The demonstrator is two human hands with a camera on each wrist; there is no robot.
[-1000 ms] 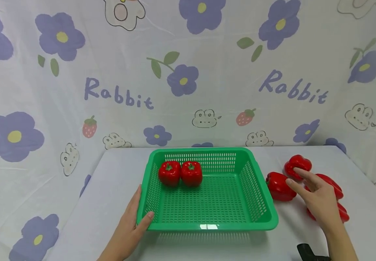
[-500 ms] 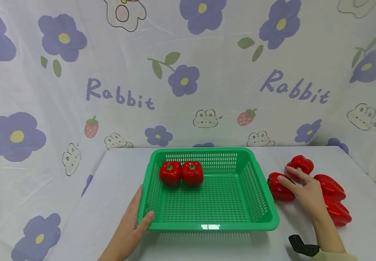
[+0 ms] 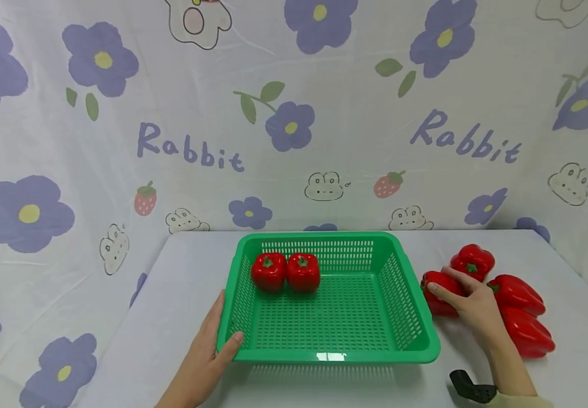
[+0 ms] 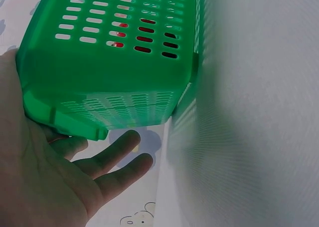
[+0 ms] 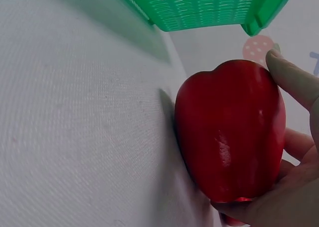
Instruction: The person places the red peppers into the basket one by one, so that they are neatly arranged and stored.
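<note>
A green plastic basket rests on the table, with two red bell peppers standing side by side at its back left. My left hand holds the basket's front left corner, thumb over the rim; in the left wrist view, some of its fingers extend free beneath. Right of the basket, my right hand grips a red bell pepper lying on its side, thumb on one side and fingers on the other. Low in the right wrist view, the pepper seems to touch the table, and part of the fingers is hidden.
Three more red bell peppers lie around my right hand: one behind it and two to its right, the nearer one partly behind the wrist. A black strap device is on the right wrist. A patterned curtain hangs behind the table.
My right hand has moved left and down from above the peppers onto the one nearest the basket, and its fingers have closed around it. The left hand stays on the basket.
</note>
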